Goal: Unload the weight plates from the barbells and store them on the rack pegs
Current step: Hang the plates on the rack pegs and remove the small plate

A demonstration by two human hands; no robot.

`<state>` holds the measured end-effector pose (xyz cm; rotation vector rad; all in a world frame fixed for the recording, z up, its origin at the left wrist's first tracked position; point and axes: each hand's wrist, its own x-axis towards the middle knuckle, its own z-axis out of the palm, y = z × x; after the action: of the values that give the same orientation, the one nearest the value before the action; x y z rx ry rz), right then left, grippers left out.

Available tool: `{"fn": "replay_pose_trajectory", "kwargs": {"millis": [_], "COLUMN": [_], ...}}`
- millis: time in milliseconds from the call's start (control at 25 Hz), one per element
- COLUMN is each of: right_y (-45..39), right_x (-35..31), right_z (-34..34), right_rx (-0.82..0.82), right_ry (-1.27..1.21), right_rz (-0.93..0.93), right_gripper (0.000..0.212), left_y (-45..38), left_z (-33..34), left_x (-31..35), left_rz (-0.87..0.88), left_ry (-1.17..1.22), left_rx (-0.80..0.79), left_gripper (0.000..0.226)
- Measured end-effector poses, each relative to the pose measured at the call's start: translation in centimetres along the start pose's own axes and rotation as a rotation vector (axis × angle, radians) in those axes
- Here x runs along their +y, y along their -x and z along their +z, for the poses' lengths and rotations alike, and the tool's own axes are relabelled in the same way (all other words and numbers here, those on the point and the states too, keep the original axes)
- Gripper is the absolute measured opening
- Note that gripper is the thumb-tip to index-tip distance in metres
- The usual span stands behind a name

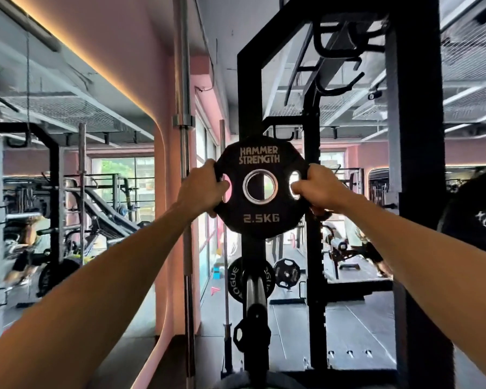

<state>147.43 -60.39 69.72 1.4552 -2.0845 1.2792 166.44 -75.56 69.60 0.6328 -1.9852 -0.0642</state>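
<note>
Hands hold a 2.5KG Hammer Strength plate (260, 186) upright before the black rack upright (249, 88): left hand (201, 189) and right hand (319, 189) curl fingers through its side grip holes.

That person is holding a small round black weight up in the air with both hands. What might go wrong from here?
1. The black 2.5 kg Hammer Strength plate hangs on fingers alone: left hand and right hand grip its side slots. A slip could drop it onto the steel barbell sleeve directly below.
2. It may knock the black steel rack upright close behind it.
3. Fingers hooked through the slots could get pinched against neighbouring metal when the plate is seated.
</note>
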Motion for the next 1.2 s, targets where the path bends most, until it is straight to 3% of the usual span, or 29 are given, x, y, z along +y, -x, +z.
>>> {"fn": "replay_pose_trajectory", "kwargs": {"millis": [240, 440, 760, 840, 960, 1200], "right_y": [-5.8, -9.4, -14.7, -16.4, -18.9, -23.1], "right_x": [-2.6, -3.0, 1.4, 2.6, 4.3, 6.5], "right_z": [-1.9, -1.5, 3.0, 4.6, 6.3, 9.3], "right_rx": [0.052, 0.068, 0.079, 0.125, 0.14, 0.157], "right_ry": [-0.024, -0.029, -0.179, -0.194, -0.187, -0.225], "right_rz": [-0.064, -0.065, -0.043, -0.043, -0.043, -0.055], "right_gripper": [0.022, 0.024, 0.01, 0.008, 0.026, 0.015], "left_y": [-6.3, -9.6, -14.8, -15.7, -17.3, -20.4], "left_z": [-1.6, -1.1, 5.2, 7.3, 9.7, 14.0], "left_x": [0.3, -0.5, -4.3, -5.3, -6.7, -8.9], "left_rz": [0.037, 0.069, 0.069, 0.062, 0.064, 0.014], "left_ry": [-0.015, -0.023, -0.035, -0.011, -0.012, -0.036], "left_rx": [0.129, 0.134, 0.019, 0.038, 0.067, 0.089], "left_gripper": [0.029, 0.025, 0.022, 0.024, 0.023, 0.022]}}
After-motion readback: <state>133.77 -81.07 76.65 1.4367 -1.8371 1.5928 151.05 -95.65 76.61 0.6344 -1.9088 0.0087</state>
